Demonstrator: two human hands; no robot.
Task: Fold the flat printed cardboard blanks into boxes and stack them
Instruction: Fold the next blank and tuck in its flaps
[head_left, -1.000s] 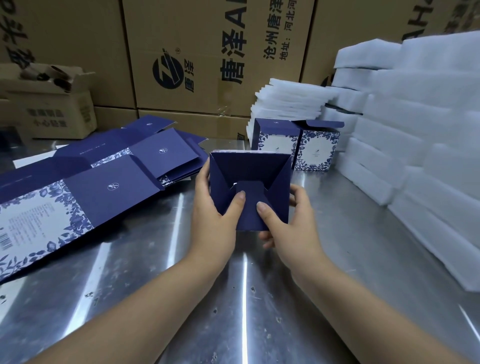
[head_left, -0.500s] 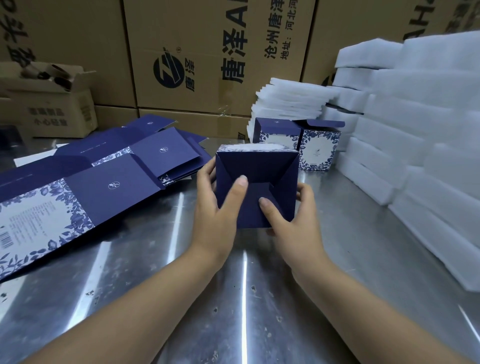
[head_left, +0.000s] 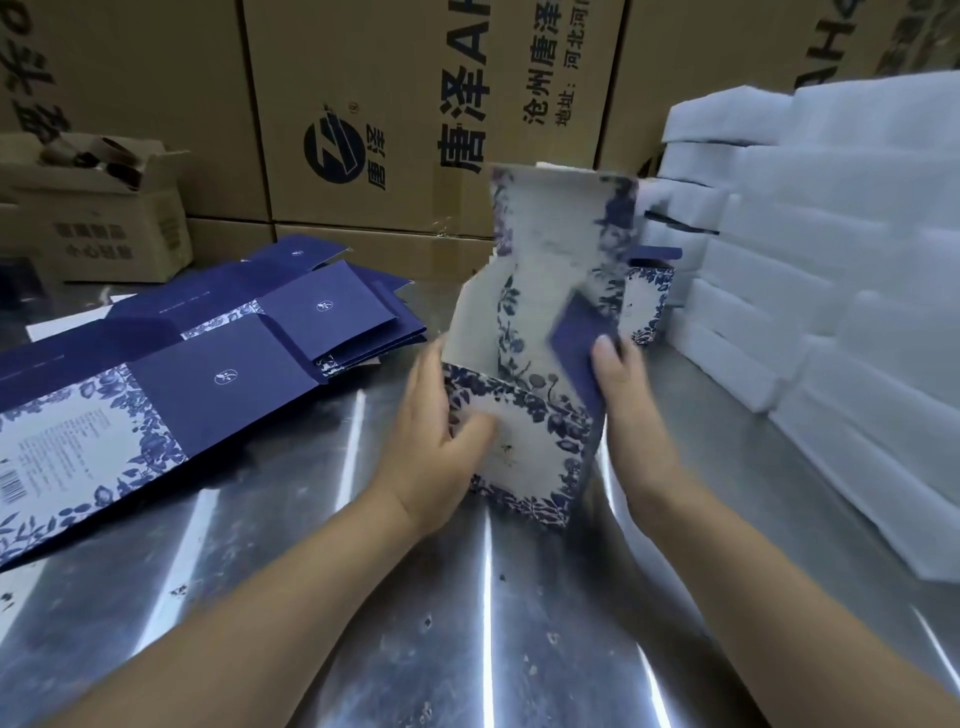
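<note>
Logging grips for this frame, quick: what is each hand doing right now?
Left hand: grips the half-folded box by its left side, thumb across the front.
Right hand: grips its right side, thumb on the navy flap.

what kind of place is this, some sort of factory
Probably a packing station in a small factory or warehouse: a steel worktable, large brown shipping cartons stacked behind it, a pile of flat printed blanks with a half-folded box beside it, and stacks of white foam pads.
</note>
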